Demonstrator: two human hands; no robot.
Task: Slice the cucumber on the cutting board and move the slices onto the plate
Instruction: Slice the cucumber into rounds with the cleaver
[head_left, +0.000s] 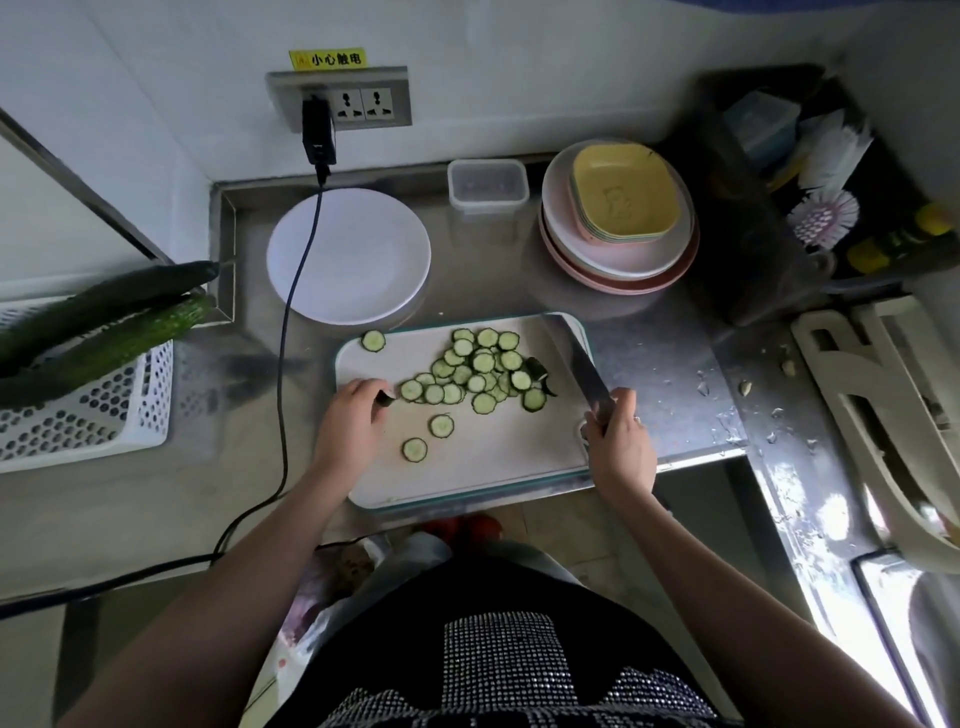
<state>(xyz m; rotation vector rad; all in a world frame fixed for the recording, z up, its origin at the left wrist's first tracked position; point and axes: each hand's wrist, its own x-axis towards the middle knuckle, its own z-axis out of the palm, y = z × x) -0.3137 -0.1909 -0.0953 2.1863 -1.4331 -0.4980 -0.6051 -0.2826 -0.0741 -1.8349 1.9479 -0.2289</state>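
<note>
The cucumber end stub is pinched in the left hand; the right hand is wrapped around the knife. Slices should be gathered and lifted to the far-left white plate.

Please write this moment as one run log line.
left hand: holds cucumber end | right hand: holds knife | slices: on board | plate: empty

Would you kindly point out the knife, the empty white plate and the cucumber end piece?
knife (574, 356): head view, middle of the blade.
white plate (348, 255): head view, bare centre.
cucumber end piece (385, 399): head view, dark stub at the left hand's fingertips.
</note>
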